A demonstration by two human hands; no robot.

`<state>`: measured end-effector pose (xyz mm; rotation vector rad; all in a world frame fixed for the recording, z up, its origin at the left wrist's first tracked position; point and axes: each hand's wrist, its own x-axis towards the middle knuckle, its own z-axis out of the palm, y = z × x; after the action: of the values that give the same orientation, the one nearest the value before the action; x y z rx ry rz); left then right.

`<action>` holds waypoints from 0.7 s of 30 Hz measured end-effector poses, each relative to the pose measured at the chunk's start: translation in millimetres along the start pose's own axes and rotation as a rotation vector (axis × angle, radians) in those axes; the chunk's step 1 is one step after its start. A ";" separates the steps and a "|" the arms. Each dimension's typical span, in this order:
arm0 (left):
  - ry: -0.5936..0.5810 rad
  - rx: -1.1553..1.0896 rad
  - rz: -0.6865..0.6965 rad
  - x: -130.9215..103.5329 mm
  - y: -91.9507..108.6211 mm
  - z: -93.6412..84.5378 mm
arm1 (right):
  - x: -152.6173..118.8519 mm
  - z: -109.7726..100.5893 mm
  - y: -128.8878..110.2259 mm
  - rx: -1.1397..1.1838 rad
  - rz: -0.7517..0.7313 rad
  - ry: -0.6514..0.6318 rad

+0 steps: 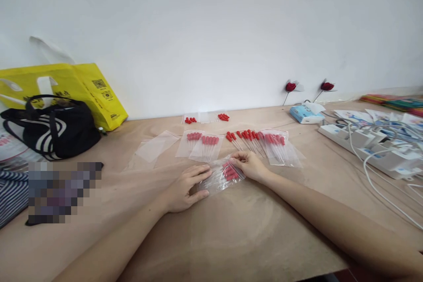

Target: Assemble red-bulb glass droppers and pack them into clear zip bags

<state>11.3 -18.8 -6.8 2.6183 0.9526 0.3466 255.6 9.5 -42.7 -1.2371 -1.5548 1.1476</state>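
A clear plastic bag [216, 180] with several red-bulbed glass droppers inside lies on the table between my hands. My left hand [185, 187] rests at its left end, fingers apart, the fingertips touching the plastic. My right hand [249, 165] pinches the bag's upper right edge, near the red bulbs [230, 172]. Behind are two filled bags [209, 147] side by side, loose red-bulbed droppers [249, 137] and another filled bag [277, 147] to their right. Flat unfilled bags [155, 147] lie to the left.
Small bags with red bulbs [224, 117] lie near the wall. A yellow bag [99, 92] and black bag [76, 130] stand left. On the right are a tissue pack [306, 115], power strips [373, 152] with white cables, and two fabric roses [291, 87].
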 end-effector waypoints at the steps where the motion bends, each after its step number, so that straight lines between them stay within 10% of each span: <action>1: -0.009 0.009 0.004 0.5 -0.4 -0.1 | 0.4 -0.1 0.3 -0.005 -0.002 -0.015; 10: -0.023 0.057 -0.044 -1.2 1.0 -0.5 | -2.3 -6.8 -0.6 -0.028 -0.021 -0.142; 16: -0.009 0.048 -0.070 -2.2 3.2 -1.0 | 14.6 -35.2 -12.0 -0.530 -0.055 0.257; 21: -0.023 0.064 -0.082 -1.1 5.8 -2.2 | 41.2 -37.7 -15.7 -0.690 0.017 0.309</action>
<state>13.1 -23.3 -2.7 2.6256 1.0763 0.2698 280.6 54.4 -15.8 -1.7711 -1.7511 0.3842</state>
